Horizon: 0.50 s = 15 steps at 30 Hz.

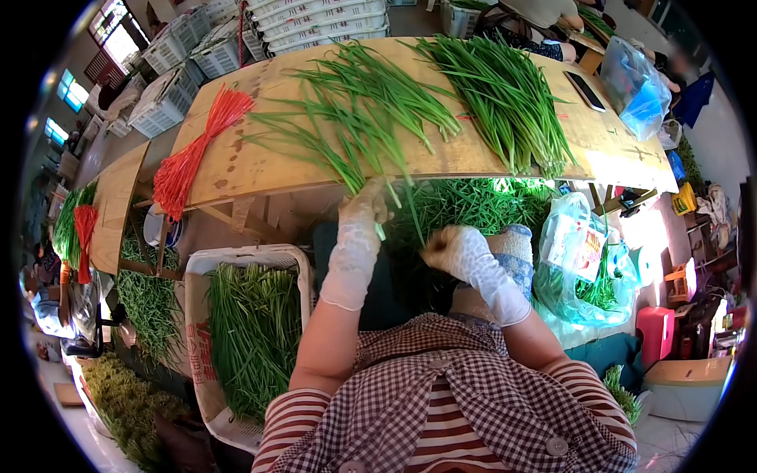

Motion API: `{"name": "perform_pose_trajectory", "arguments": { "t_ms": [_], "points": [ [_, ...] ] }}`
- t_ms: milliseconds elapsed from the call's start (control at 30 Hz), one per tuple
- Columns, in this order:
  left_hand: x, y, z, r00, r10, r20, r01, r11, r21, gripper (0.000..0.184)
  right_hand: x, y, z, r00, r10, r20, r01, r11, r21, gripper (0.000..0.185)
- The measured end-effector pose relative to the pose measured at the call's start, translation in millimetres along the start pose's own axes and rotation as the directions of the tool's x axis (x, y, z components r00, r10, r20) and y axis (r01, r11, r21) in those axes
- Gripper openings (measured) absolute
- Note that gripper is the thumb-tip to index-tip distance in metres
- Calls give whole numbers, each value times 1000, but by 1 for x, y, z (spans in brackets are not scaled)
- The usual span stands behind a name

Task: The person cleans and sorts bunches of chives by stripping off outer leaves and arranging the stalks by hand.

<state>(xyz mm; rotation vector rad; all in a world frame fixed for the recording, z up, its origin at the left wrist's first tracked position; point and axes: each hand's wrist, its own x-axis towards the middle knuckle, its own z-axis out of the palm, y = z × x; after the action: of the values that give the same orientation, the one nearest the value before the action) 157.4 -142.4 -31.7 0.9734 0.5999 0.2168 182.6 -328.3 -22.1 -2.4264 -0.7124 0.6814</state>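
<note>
My left hand (364,208), in a thin whitish glove, is closed around the stem ends of a few garlic chives (344,167) at the table's front edge. Their leaves fan out over the wood. Just to the right and lower, my gloved right hand (451,251) has its fingers curled together, somewhat blurred. One thin chive leaf (415,214) hangs down to its fingertips, seemingly pinched there. Loose chives (394,94) lie beyond my hands, and a thick bundle of chives (509,106) lies to their right on the table.
The wooden table (229,169) carries red ties (201,150) and a phone (585,91). At lower left stands a white crate (193,331) of chives. A plastic bag (583,260) with greens sits at right. Scraps (481,201) lie below the table edge. Stacked crates (319,24) stand behind.
</note>
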Motion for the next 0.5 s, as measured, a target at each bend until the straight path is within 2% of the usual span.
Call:
{"name": "perform_pose_trajectory", "arguments": {
  "t_ms": [33, 67, 100, 133, 167, 200, 267, 333, 433, 500],
  "points": [
    [0, 2, 0, 1000, -10, 4, 10, 1000, 1, 24, -4, 2, -4, 991, 35, 126, -2, 968, -252, 31],
    [-2, 3, 0, 1000, -25, 7, 25, 1000, 4, 25, -2, 16, 2, 994, -66, 84, 86, 962, -260, 32],
    [-5, 5, 2, 999, -37, 14, 37, 999, 10, 25, 0, 17, 4, 998, -48, 41, 43, 992, 122, 34],
    [-10, 6, 6, 994, -105, 28, 106, 994, -14, 24, 6, 15, 5, 1000, -17, 3, 13, 874, 487, 36],
    [-9, -1, 5, 993, -102, 59, 102, 995, -12, 24, 11, 11, 7, 999, 27, -18, -3, 623, 782, 38],
    [-7, -9, 3, 991, -98, 90, 99, 995, -6, 24, 6, -11, -6, 999, 39, 17, -32, 430, 902, 37],
    [-11, -10, 1, 988, -94, 125, 92, 995, 25, 24, 26, -8, 3, 999, 45, 22, -37, 358, 933, 31],
    [-22, -1, 7, 996, -57, 75, 46, 989, 139, 23, 35, -11, 4, 996, 80, 37, -61, 332, 941, 26],
    [-26, 4, 8, 999, 42, 5, -41, 953, 300, 22, 44, -6, 20, 981, 53, -184, 105, 652, 751, 22],
    [-27, 5, 7, 997, 74, 5, -71, 939, 335, 22, 43, -6, 23, 983, 73, -166, 98, 556, 826, 23]
  ]
}}
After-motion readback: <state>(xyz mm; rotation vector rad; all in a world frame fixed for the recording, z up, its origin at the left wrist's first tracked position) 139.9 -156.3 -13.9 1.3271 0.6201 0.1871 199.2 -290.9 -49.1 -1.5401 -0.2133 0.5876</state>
